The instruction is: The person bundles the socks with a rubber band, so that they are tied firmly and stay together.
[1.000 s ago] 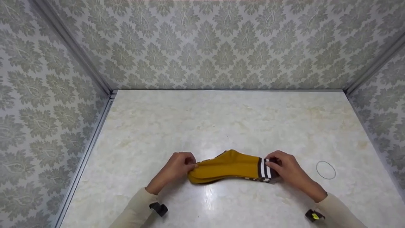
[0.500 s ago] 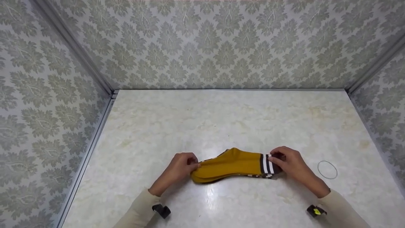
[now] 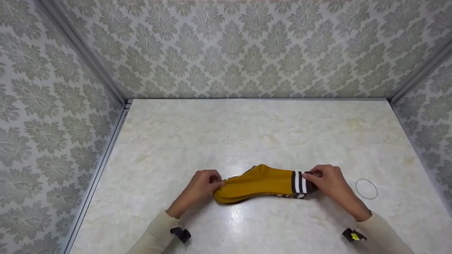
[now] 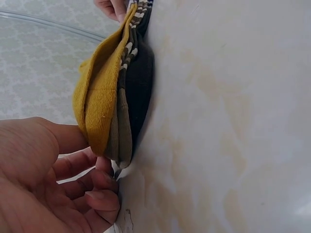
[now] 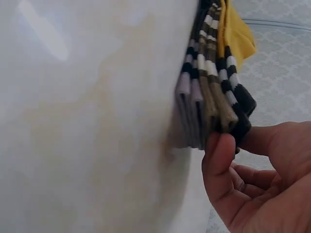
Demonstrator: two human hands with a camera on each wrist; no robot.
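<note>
A stack of socks (image 3: 259,184) lies on the pale marble table (image 3: 247,134), a mustard-yellow one on top with dark and white stripes at its cuff. My left hand (image 3: 201,187) pinches the toe end of the socks (image 4: 104,109), thumb above and fingers curled below. My right hand (image 3: 326,183) pinches the striped cuff end (image 5: 214,104); the thumb (image 5: 218,160) presses against the layered cuffs. In the wrist views, several brown, olive and dark layers show under the yellow sock.
A thin clear ring, like a rubber band (image 3: 366,188), lies on the table just right of my right hand. Patterned walls (image 3: 247,49) close in the table at the back and both sides. Small black clips sit on both sleeves.
Both hands and the socks shifted slightly to the right and a touch farther from me. The grips on both ends stay the same.
</note>
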